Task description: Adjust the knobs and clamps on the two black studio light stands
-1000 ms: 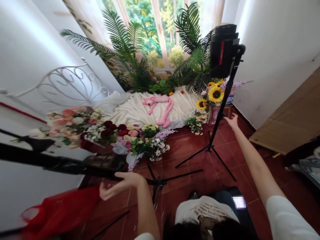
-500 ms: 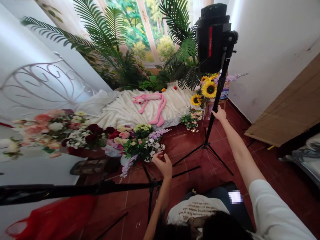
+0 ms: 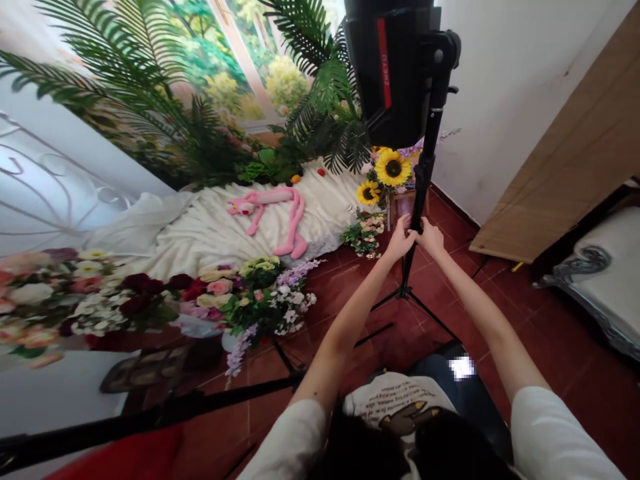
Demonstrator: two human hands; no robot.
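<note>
A black light stand (image 3: pixel 429 143) rises from a tripod base on the floor ahead of me. On its top sits a large black studio light (image 3: pixel 397 73) with a red stripe. My left hand (image 3: pixel 401 239) and my right hand (image 3: pixel 430 237) meet at the pole from either side, at about mid-height. The right fingers wrap round the pole. Fingers of the left hand are closed against it too, with its thumb near the right hand. Part of the pole is hidden behind the hands.
A pink plush toy (image 3: pixel 270 197) lies on a white draped blanket (image 3: pixel 220 220). Flower bunches (image 3: pixel 260 293) and sunflowers (image 3: pixel 393 167) stand around it. Another black pole (image 3: pixel 215 402) crosses low at left. A brown panel (image 3: pixel 560 153) leans at right beside a pale couch (image 3: pixel 605 280).
My left hand has moved from open air by the flowers to the stand's pole, joining the right hand. The view has shifted closer to the light.
</note>
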